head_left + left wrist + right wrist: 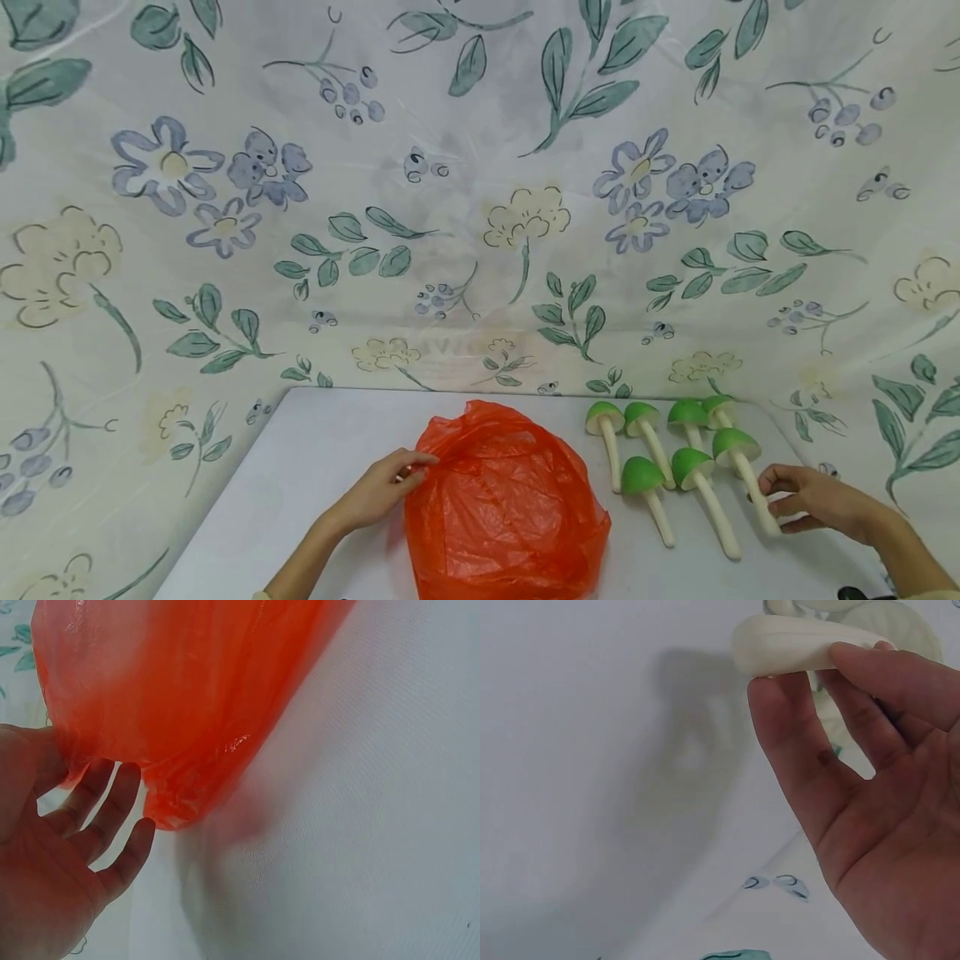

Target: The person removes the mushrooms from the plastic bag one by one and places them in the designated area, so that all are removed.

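A red plastic bag [517, 508] stands at the front middle of the white table, its upper edge crumpled. My left hand [378, 490] pinches the bag's left rim; in the left wrist view the thumb and fingertips meet its thin film [202, 697], partly hidden behind it. At the right, my right hand [817, 502] holds a toy mushroom [753, 492] with a green cap and pale stem. Its thumb and fingers grip the lower stem [787, 646], seen close up in the right wrist view. The held mushroom slants, with its cap toward the back.
Several more green-capped mushrooms [642, 475] lie in two rough rows between the bag and my right hand. The white tabletop [330, 433] meets a flowered cloth [465, 250] behind and at both sides. A dark object [853, 593] shows at the lower right edge.
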### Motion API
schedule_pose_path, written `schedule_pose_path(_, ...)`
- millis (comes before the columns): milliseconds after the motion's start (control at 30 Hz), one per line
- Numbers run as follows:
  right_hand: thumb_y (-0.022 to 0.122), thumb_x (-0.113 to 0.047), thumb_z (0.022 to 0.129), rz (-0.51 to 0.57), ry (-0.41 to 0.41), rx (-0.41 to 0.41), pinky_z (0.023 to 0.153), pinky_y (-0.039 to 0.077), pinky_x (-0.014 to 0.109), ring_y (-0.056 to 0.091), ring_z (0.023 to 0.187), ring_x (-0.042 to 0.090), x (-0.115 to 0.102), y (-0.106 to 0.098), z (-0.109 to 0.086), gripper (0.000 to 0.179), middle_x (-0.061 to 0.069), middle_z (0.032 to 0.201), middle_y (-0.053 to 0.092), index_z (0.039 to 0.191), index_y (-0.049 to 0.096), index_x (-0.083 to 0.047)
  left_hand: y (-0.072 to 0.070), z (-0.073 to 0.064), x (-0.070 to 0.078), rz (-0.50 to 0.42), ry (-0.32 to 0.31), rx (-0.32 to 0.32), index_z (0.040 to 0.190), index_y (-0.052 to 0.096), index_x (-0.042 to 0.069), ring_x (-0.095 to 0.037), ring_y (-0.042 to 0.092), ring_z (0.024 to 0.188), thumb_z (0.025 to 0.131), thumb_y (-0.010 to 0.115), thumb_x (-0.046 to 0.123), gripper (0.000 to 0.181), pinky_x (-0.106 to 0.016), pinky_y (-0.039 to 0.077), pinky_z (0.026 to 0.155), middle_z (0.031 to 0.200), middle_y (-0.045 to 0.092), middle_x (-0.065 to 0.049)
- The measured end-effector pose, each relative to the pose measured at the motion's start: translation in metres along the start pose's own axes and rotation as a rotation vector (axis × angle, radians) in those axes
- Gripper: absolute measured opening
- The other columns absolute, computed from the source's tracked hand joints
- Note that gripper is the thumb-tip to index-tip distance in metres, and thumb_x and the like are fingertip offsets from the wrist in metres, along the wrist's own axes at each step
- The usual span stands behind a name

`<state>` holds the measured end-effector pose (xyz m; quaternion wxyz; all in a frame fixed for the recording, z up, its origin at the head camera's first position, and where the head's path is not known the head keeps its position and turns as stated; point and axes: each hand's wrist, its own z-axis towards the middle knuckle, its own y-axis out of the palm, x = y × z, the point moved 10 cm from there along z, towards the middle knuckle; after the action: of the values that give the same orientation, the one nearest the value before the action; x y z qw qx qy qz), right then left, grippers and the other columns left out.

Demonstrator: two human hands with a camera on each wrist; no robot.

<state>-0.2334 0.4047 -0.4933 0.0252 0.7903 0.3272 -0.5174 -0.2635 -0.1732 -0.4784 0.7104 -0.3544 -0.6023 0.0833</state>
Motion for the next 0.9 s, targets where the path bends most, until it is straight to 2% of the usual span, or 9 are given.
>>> schedule_pose_path(200,0.062,-0.004,0.093,0.023,0.059,0.004,0.081,0.054,0.044,0.058,0.093,0.023,0.015,0.003,-0.001,0.019,0.007,0.103,0.058,0.106,0.049,0.001,0.000,-0.003,0.000,-0.003,-0.016,-0.004,0.130,0.065,0.011,-0.021,0.056,0.098,0.104,0.055,0.020,0.029,-0.025,0.051,0.077,0.122,0.061,-0.009)
schedule_pose_path(400,0.058,-0.003,0.093,0.050,0.053,-0.048,0.080,0.054,0.044,0.057,0.091,0.023,0.029,0.013,-0.001,0.015,0.006,0.099,0.058,0.106,0.051,0.001,-0.001,-0.003,-0.001,0.002,-0.019,-0.007,0.130,0.065,0.010,-0.021,0.057,0.099,0.104,0.056,0.020,0.029,-0.025,0.051,0.077,0.122,0.061,-0.008)
schedule_pose_path(633,0.059,-0.005,0.094,0.022,0.046,-0.010,0.079,0.054,0.044,0.057,0.091,0.024,0.034,0.011,0.001,0.016,0.008,0.101,0.056,0.106,0.051,0.003,-0.001,0.000,0.000,0.004,-0.008,-0.002,0.129,0.066,0.011,-0.021,0.057,0.098,0.104,0.056,0.020,0.029,-0.025,0.052,0.078,0.122,0.061,-0.007)
schedule_pose_path(700,0.058,-0.009,0.096,-0.015,0.041,0.030,0.078,0.054,0.044,0.056,0.091,0.024,0.031,0.006,0.001,0.016,0.008,0.099,0.054,0.104,0.051,0.002,-0.002,-0.001,0.001,0.007,-0.003,0.003,0.129,0.066,0.012,-0.021,0.057,0.098,0.103,0.056,0.019,0.028,-0.025,0.052,0.078,0.121,0.061,-0.007)
schedule_pose_path(767,0.057,-0.014,0.099,-0.082,0.026,0.107,0.075,0.052,0.040,0.054,0.087,0.020,0.025,-0.001,-0.001,0.017,0.006,0.093,0.050,0.102,0.050,0.001,-0.004,-0.004,0.003,0.011,0.003,0.015,0.129,0.066,0.014,-0.021,0.058,0.098,0.103,0.056,0.017,0.028,-0.025,0.052,0.078,0.119,0.061,-0.007)
schedule_pose_path(833,0.059,-0.021,0.100,-0.181,-0.010,0.235,0.068,0.047,0.033,0.049,0.078,0.016,0.013,-0.008,-0.003,0.022,0.003,0.085,0.045,0.099,0.048,-0.002,-0.009,-0.007,0.006,0.019,0.009,0.041,0.128,0.067,0.016,-0.021,0.058,0.099,0.102,0.058,0.015,0.027,-0.027,0.052,0.080,0.117,0.060,-0.006)
schedule_pose_path(900,0.062,-0.027,0.100,-0.312,-0.064,0.402,0.061,0.041,0.029,0.043,0.068,0.013,-0.006,-0.011,-0.008,0.025,0.001,0.077,0.040,0.096,0.049,-0.005,-0.015,-0.011,0.011,0.048,0.018,0.082,0.126,0.068,0.019,-0.022,0.057,0.103,0.101,0.059,0.015,0.027,-0.032,0.050,0.084,0.115,0.058,-0.005)
